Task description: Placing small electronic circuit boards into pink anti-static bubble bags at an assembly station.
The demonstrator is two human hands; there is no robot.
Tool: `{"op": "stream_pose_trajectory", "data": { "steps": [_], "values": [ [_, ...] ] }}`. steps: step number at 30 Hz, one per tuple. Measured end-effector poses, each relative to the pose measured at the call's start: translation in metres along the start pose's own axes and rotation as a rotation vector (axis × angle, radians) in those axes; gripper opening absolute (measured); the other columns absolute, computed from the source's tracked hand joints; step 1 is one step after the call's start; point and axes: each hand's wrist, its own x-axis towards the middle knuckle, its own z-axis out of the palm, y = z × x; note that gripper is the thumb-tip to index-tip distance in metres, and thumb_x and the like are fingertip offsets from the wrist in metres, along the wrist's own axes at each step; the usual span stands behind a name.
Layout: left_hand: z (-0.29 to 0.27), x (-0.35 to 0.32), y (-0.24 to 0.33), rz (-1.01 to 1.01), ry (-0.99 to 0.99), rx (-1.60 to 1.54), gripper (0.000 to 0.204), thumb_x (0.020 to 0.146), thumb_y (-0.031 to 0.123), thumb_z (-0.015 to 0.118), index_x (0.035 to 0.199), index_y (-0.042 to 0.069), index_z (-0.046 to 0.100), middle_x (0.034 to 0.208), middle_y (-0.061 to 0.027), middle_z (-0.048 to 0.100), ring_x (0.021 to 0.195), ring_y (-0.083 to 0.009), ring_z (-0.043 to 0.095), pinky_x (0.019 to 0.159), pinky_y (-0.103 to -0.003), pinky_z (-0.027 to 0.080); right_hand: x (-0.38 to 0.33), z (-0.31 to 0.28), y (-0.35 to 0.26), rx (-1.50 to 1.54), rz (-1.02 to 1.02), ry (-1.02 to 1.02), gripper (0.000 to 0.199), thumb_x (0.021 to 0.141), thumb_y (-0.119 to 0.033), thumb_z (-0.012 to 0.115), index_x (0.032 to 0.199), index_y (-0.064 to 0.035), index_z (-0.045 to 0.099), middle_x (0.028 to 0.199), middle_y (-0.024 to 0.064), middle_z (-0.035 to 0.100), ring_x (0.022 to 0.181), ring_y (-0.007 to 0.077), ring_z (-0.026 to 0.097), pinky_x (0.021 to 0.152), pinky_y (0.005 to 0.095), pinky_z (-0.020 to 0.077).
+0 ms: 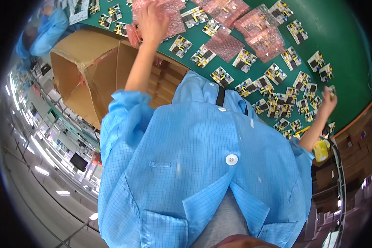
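At the table's far left, my left hand [153, 25] reaches over a pink bubble-wrap bag [177, 21], its bent fingers gripping the film. Whether a board lies inside that bag I cannot tell. Off to the right, my right hand [328, 104] pinches a small circuit board [332, 92] by its edge, just above the table. Near it lie many loose circuit boards with black and yellow parts, among them one board [326, 72] beyond the hand and a dense cluster [280, 106] to its left.
More pink bubble-wrap bags [265, 40] lie on the green tabletop [339, 33]. An open cardboard box [84, 68] stands at the left, below the table edge. A yellow object [320, 150] sits by my right forearm. Another person's blue sleeve [50, 31] shows at far left.
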Motion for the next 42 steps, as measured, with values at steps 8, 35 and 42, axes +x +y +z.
{"op": "stream_pose_trajectory", "data": {
  "steps": [8,35,42],
  "values": [
    [0.006,0.007,0.036,0.069,-0.295,-0.324,0.031,0.076,0.021,0.071,0.102,0.005,0.064,0.095,-0.0134,0.065,0.093,-0.0342,0.06,0.083,-0.044,0.047,-0.211,0.182,-0.058,0.328,0.344,-0.583,0.07,0.077,-0.019,0.078,0.132,-0.0071,0.036,0.105,0.006,0.055,0.091,0.0161,0.056,0.078,0.0286,0.0481],
    [0.062,-0.105,0.169,0.138,-0.518,-0.375,0.017,0.079,0.01,0.058,0.093,0.002,0.06,0.096,-0.0171,0.061,0.092,-0.0359,0.06,0.077,-0.047,0.053,-0.249,0.193,-0.033,0.275,0.404,-0.261,0.058,0.093,-0.046,0.055,0.133,-0.0089,0.036,0.117,0.0102,0.055,0.101,0.0184,0.055,0.072,0.0318,0.0485],
    [0.05,-0.097,0.162,0.122,-0.531,-0.486,0.009,0.079,0.01,0.061,0.083,0.003,0.063,0.093,-0.0162,0.061,0.091,-0.0355,0.06,0.077,-0.046,0.051,-0.242,0.199,-0.008,0.18,0.362,-0.32,0.038,0.097,-0.02,0.052,0.132,-0.0111,0.039,0.107,0.0071,0.058,0.093,0.0156,0.058,0.07,0.0303,0.0521]
  ]
}}
